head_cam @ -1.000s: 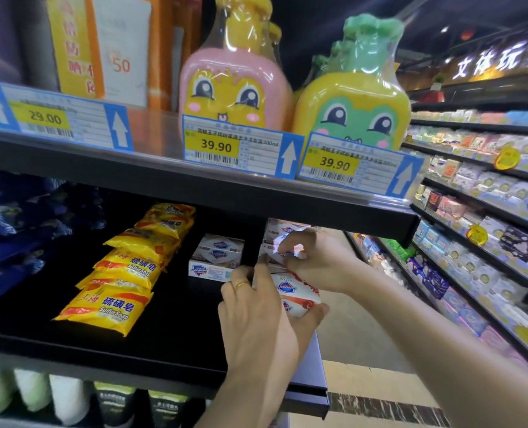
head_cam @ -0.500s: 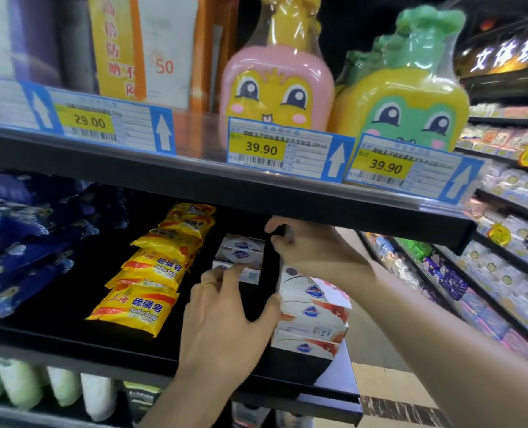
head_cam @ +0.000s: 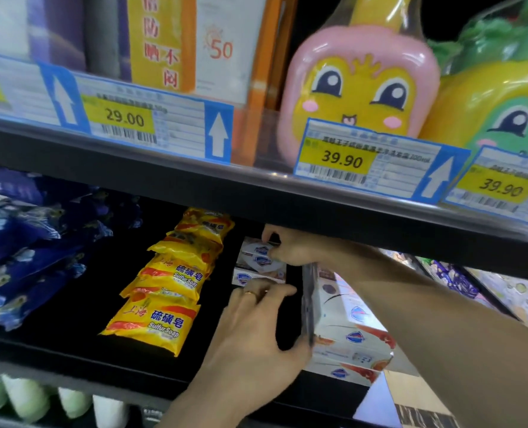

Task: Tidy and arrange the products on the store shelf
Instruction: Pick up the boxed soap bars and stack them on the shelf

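Deep on the black middle shelf (head_cam: 71, 344) sit white soap boxes (head_cam: 258, 262) with blue shield logos, stacked in a small pile. My right hand (head_cam: 290, 247) reaches under the upper shelf and grips the top box of that pile. My left hand (head_cam: 256, 329) lies in front of the pile with fingers spread, its fingertips against the lowest box and its thumb against a second stack of white soap boxes (head_cam: 352, 338) at the shelf's right end. A row of yellow sulfur soap packs (head_cam: 160, 307) lies to the left.
Blue packets (head_cam: 25, 245) fill the shelf's left side. The upper shelf carries price tags (head_cam: 123, 118), sunscreen boxes (head_cam: 176, 41) and cartoon bottles (head_cam: 358, 88) in pink and green. Pale bottles (head_cam: 25, 400) stand below. More shelving (head_cam: 488, 291) runs down the aisle at right.
My right hand moved from the right-hand stack deeper and left onto the rear pile of boxes. My left hand slid forward to the pile's base. The camera moved closer.
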Demonstrator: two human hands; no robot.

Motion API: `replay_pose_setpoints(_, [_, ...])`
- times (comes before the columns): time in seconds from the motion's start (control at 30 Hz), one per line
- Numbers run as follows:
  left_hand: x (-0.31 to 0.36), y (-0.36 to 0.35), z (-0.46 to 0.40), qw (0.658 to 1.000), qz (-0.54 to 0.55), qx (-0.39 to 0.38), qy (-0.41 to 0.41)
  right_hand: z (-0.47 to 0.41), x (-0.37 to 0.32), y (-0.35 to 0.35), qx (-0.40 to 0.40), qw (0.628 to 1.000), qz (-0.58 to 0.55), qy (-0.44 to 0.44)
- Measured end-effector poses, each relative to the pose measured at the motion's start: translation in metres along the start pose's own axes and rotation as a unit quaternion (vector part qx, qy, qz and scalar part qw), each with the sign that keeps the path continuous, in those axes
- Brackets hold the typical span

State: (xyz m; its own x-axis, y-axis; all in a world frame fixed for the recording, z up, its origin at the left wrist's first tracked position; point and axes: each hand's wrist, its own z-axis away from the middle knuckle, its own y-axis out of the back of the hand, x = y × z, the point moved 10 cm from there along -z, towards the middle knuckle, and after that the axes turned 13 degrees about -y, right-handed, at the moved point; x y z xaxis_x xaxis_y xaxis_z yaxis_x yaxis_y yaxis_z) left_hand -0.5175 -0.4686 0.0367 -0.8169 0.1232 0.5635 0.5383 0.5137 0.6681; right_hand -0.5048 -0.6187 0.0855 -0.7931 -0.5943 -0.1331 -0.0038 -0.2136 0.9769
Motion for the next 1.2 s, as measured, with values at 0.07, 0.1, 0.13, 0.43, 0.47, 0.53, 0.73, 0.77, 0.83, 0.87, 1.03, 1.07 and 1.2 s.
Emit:
replay_pose_setpoints(0.07, [-0.012,0.006,-0.007,1.000,-0.014,0.004,0.005,-0.013,0.005,-0.004,-0.007,1.000,0.005,-0.027])
replay_pose_setpoints(0.1, [-0.016,0.009,-0.015,0.999,-0.051,0.014,0.004,-0.017,0.005,-0.004,-0.006,0.999,0.013,-0.033])
replay_pose_setpoints(0.13, [-0.020,0.011,-0.024,0.995,-0.096,0.019,0.009,-0.020,0.005,-0.006,-0.008,0.999,0.019,-0.036])
replay_pose_setpoints(0.43, [-0.060,-0.026,-0.066,0.972,-0.198,-0.020,0.121,-0.043,0.007,-0.019,-0.034,0.997,0.015,-0.067])
replay_pose_setpoints(0.47, [-0.063,-0.029,-0.068,0.973,-0.193,-0.021,0.128,-0.043,0.008,-0.021,-0.040,0.997,0.018,-0.070])
replay_pose_setpoints(0.53, [-0.067,-0.032,-0.068,0.972,-0.193,-0.011,0.137,-0.045,0.010,-0.023,-0.046,0.996,0.025,-0.073])
replay_pose_setpoints(0.73, [-0.060,-0.021,-0.059,0.970,-0.197,0.011,0.142,-0.043,0.012,-0.026,-0.051,0.995,0.041,-0.071])
replay_pose_setpoints(0.77, [-0.058,-0.018,-0.054,0.971,-0.195,0.014,0.141,-0.042,0.011,-0.027,-0.053,0.995,0.045,-0.069])
replay_pose_setpoints(0.83, [-0.054,-0.013,-0.042,0.973,-0.182,0.025,0.140,-0.040,0.006,-0.028,-0.054,0.995,0.060,-0.061])
replay_pose_setpoints(0.87, [-0.053,-0.011,-0.036,0.975,-0.173,0.030,0.140,-0.038,0.003,-0.030,-0.054,0.995,0.068,-0.057])
replay_pose_setpoints(1.03, [-0.039,0.017,-0.017,0.978,-0.146,0.062,0.133,-0.024,-0.013,-0.021,-0.021,0.999,0.045,-0.022])
replay_pose_setpoints(1.07, [-0.035,0.025,-0.014,0.978,-0.144,0.075,0.130,-0.020,-0.018,-0.016,-0.010,1.000,0.026,-0.010])
replay_pose_setpoints(1.2, [-0.016,0.054,-0.002,0.974,-0.137,0.133,0.124,0.000,-0.024,0.009,0.025,0.996,-0.090,0.013])
